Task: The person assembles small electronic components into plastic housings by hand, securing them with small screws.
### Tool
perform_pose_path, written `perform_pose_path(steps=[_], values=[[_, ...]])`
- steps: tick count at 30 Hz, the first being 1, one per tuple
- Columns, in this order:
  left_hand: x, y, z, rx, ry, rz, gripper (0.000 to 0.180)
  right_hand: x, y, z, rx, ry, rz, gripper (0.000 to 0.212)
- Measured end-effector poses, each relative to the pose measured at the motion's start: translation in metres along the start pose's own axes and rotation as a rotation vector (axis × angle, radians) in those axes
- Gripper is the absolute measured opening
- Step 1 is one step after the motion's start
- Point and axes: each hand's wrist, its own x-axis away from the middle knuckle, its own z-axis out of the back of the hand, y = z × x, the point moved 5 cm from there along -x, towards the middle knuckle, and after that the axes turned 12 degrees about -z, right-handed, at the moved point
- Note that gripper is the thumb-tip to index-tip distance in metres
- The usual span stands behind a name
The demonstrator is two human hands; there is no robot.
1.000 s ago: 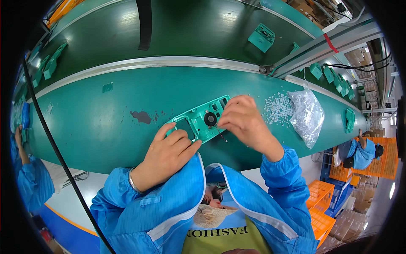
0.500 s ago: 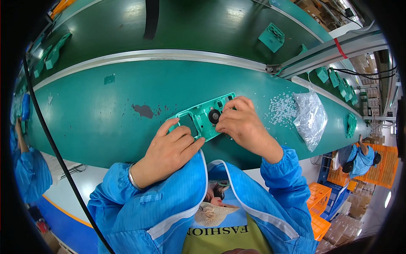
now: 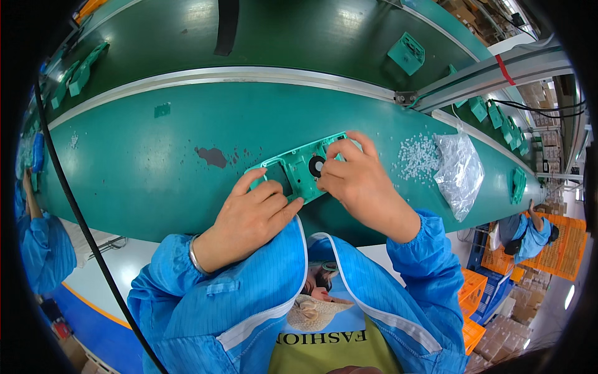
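A shallow green plastic housing (image 3: 300, 176) with a rectangular opening lies tilted just above or on the table's near edge; whether it touches the table I cannot tell. A round black speaker-like disc (image 3: 316, 166) with a pale centre sits inside it. My left hand (image 3: 249, 215) grips the left end, thumb at the near edge and fingers at the far side. My right hand (image 3: 364, 184) closes over the right end, its fingertips beside the disc and one finger at the far corner. It covers that end's inside, so a small part under the fingers could be hidden.
Small white pieces (image 3: 416, 159) are scattered beside a clear plastic bag (image 3: 460, 171) on the green table (image 3: 124, 181). A metal rail (image 3: 249, 75) separates it from a conveyor belt carrying green housings (image 3: 407, 53). A black cable (image 3: 84, 224) crosses at left. Other people sit at both sides.
My right hand's fingers have shifted and spread over the housing's right end, one now reaching its far corner. The left hand keeps its grip. The housing on the belt has moved slightly right.
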Motion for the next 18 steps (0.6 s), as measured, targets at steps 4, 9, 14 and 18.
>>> perform_pose_path(steps=[4, 9, 14, 18], values=[[0.000, 0.000, 0.000, 0.000, 0.008, -0.002, 0.032, 0.003, 0.024, -0.015, -0.192, -0.035, -0.082, 0.008], [-0.001, 0.000, 0.001, 0.014, 0.006, 0.002, 0.032, 0.009, 0.041, -0.026, -0.408, -0.101, -0.248, 0.008], [0.001, -0.002, 0.001, 0.024, -0.007, 0.015, 0.032, 0.002, 0.035, -0.027, -0.392, -0.169, -0.197, 0.008], [-0.002, 0.001, 0.004, 0.003, -0.017, -0.025, 0.030, 0.002, 0.028, -0.018, -0.318, -0.161, -0.141, 0.008]])
